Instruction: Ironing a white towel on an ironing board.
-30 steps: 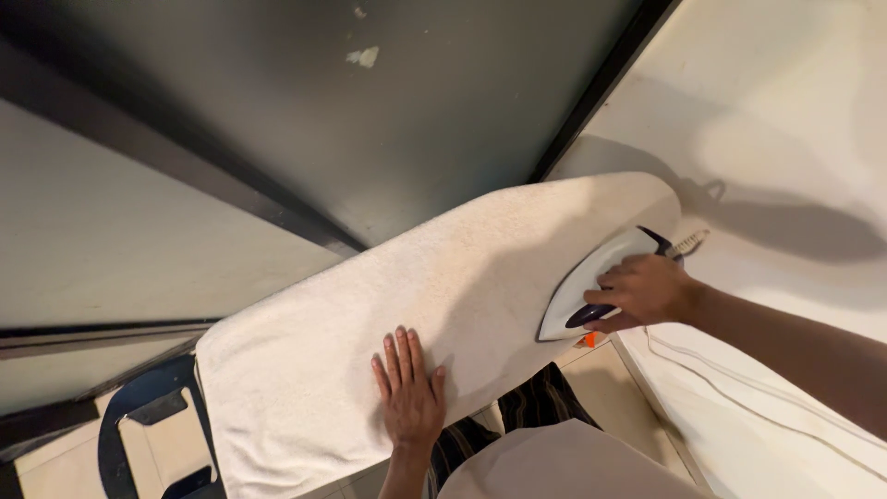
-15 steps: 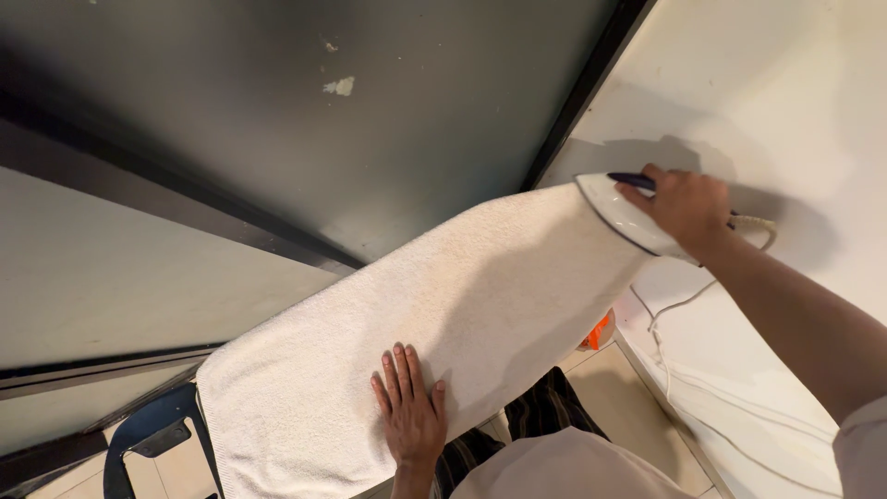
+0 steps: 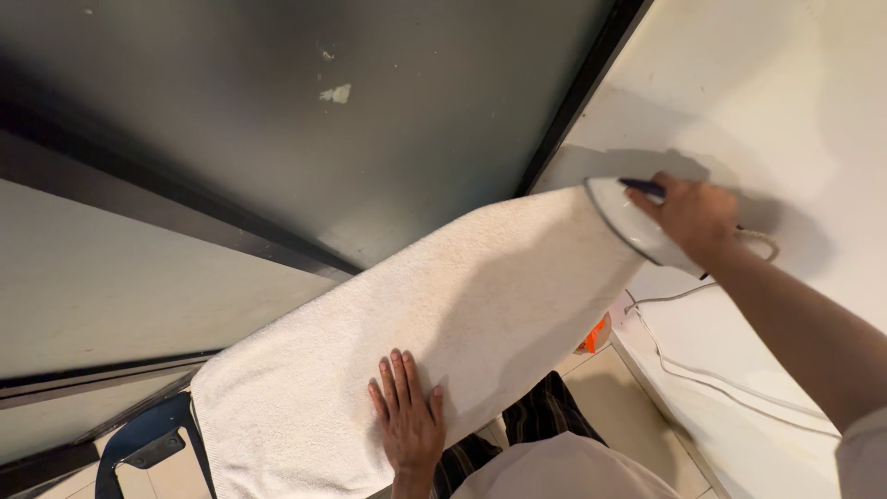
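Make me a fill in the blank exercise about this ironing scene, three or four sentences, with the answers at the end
1. The left hand lies flat, palm down, on the white ______.
2. The right hand closes around the dark handle of the ______.
3. The iron is at the ______ end of the towel, away from the left hand.
4. A thin white ______ trails from the iron along the pale surface on the right.

Missing words: towel; iron; far; cord
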